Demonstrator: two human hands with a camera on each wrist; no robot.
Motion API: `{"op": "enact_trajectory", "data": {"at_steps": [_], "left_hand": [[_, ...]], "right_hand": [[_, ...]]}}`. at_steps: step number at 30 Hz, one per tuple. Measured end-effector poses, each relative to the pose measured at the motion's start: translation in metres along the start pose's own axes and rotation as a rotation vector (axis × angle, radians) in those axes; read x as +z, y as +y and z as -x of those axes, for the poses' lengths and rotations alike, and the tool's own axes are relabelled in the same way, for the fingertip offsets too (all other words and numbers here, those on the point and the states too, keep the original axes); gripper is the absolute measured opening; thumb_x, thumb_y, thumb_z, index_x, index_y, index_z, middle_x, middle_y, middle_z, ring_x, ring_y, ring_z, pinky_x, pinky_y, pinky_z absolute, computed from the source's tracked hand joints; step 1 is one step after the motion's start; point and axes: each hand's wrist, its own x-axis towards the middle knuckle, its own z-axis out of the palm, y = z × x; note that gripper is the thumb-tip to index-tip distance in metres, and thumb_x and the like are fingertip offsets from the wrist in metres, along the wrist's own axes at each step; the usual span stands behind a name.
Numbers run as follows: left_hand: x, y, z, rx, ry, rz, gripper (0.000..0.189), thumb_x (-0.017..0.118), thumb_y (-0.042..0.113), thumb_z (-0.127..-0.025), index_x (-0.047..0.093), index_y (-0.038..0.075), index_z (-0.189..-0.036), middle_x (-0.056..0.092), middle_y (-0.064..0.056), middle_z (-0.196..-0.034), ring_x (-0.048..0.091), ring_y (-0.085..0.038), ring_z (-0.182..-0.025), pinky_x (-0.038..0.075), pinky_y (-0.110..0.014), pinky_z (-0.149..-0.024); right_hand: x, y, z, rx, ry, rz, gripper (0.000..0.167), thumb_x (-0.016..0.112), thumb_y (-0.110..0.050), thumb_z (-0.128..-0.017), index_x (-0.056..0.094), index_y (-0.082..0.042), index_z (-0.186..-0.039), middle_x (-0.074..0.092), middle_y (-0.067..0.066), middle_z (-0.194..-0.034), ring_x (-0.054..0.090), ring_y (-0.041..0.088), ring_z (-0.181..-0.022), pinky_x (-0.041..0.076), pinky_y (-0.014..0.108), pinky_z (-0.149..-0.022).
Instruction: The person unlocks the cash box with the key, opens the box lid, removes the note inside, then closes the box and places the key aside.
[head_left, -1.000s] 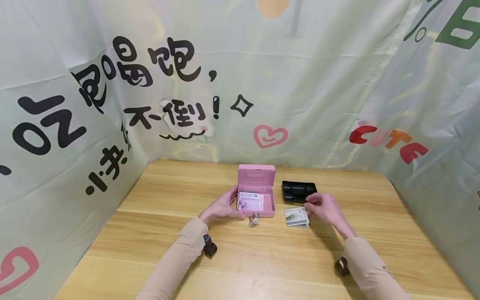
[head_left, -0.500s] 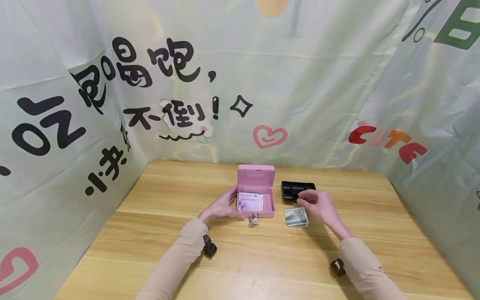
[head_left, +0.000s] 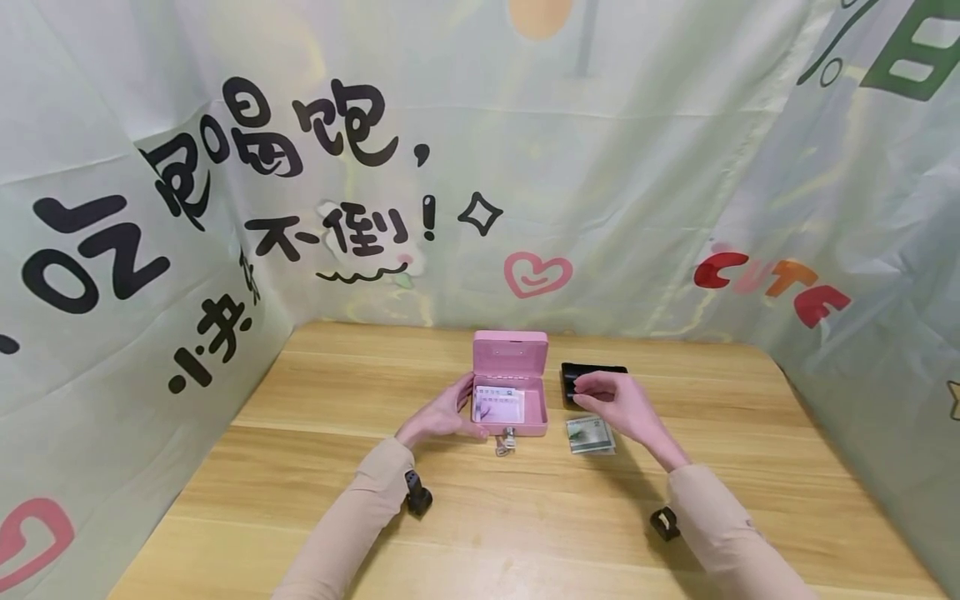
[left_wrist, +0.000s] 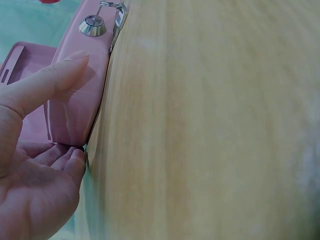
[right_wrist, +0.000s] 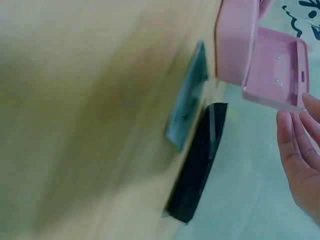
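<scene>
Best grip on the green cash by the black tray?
I'd pinch the right edge of the green cash, coming from the right with the right hand. It lies low and thin, but a lower layer peeks out at its near right corner; the black tray behind and pink box to the left look tighter.
</scene>
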Motion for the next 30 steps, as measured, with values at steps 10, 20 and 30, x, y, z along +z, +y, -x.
{"op": "enact_trajectory", "data": {"at_steps": [10,20,30], "left_hand": [[0.0,0.0,0.001,0.02,-0.015,0.007,0.116,0.084,-0.001,-0.074,0.006,-0.003,-0.16,0.01,-0.023,-0.169,0.014,-0.04,-0.156,0.014,-0.05,-0.131],[0.0,-0.001,0.0,0.003,-0.005,0.01,0.118,0.085,-0.001,-0.072,0.007,-0.001,-0.16,0.011,-0.022,-0.169,0.015,-0.038,-0.157,0.014,-0.048,-0.131],[0.0,0.0,0.0,0.0,-0.005,0.01,0.117,0.085,0.0,-0.073,0.008,0.0,-0.161,0.013,-0.022,-0.169,0.015,-0.038,-0.157,0.014,-0.05,-0.131]], "right_hand": [[0.006,-0.023,-0.016,-0.057,-0.105,-0.024,0.024,0.071,-0.004,-0.091,0.071,0.005,-0.114,0.074,0.025,-0.107,0.073,0.031,-0.097,0.063,0.024,-0.081],[0.021,-0.036,-0.038,-0.118,-0.252,-0.038,0.028,0.07,-0.002,-0.09,0.068,0.009,-0.116,0.073,0.026,-0.11,0.073,0.032,-0.101,0.064,0.033,-0.088],[0.043,-0.038,-0.057,-0.107,-0.355,-0.049,0.03,0.072,0.0,-0.088,0.068,0.009,-0.116,0.074,0.024,-0.11,0.073,0.032,-0.102,0.063,0.038,-0.092]]}}
